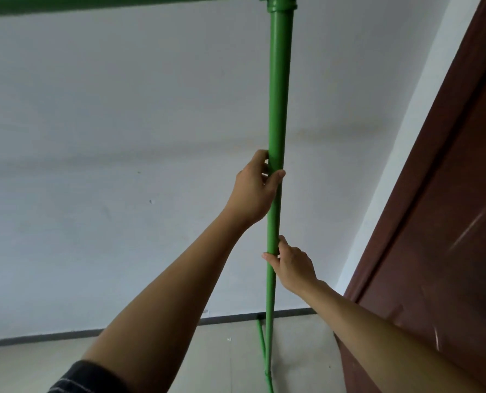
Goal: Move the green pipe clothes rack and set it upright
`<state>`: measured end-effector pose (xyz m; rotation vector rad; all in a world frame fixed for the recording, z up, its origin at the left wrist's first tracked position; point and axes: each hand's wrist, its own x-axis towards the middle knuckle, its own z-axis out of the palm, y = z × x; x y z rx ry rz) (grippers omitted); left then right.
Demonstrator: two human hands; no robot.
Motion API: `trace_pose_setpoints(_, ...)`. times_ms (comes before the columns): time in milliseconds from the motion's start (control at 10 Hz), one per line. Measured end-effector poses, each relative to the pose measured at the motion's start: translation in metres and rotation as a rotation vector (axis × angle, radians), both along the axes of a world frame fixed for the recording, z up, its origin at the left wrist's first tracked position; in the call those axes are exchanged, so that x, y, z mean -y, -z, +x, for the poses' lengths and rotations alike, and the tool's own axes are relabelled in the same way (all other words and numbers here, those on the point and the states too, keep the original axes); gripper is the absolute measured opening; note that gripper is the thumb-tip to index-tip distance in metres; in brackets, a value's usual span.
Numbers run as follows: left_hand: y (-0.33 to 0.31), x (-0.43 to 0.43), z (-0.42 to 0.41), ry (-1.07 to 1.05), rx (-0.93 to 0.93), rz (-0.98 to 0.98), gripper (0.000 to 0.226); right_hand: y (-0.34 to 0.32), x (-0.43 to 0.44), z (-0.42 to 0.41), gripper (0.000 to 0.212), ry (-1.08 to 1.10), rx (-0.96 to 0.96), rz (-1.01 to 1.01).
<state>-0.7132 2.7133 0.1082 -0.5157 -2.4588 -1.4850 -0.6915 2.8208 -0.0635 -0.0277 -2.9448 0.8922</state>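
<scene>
Pale wall ahead; dark baseboard; brown door right; light floor.

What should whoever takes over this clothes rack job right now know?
Left hand: wrapped around the rack's vertical post, the upper grip.
Right hand: fingers closed on the same post lower down.
Rack: post looks about vertical, top bar overhead, foot pipe on the floor near the wall, brown door at right.
Done: rack looks stood up.
Left: confirm it stands steady, then let go.
</scene>
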Motion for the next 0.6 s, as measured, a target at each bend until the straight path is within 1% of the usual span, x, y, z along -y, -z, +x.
trace_pose_setpoints(100,0.011,0.002,0.011,0.029,0.074,-0.04,0.027,-0.003,-0.002,0.007,0.046,-0.002,0.029,0.026)
trace_pose_setpoints(200,0.022,0.016,0.025,0.051,0.169,-0.076,0.03,-0.014,-0.003,0.014,0.041,-0.018,0.092,0.057)
trace_pose_setpoints(300,0.034,0.051,0.042,0.03,0.226,-0.096,0.029,-0.045,-0.016,0.022,0.042,-0.069,0.184,0.146)
trace_pose_setpoints(400,0.065,0.106,0.07,-0.004,0.313,-0.103,0.024,-0.109,-0.027,0.037,0.035,-0.056,-0.021,0.066)
trace_pose_setpoints(500,0.109,0.167,0.107,-0.107,0.474,-0.082,0.019,-0.201,-0.018,0.078,0.016,-0.153,-0.471,-0.447)
trace_pose_setpoints(600,0.167,0.22,0.139,-0.178,0.647,-0.039,0.059,-0.287,-0.021,0.122,0.034,-0.259,-0.743,-0.619)
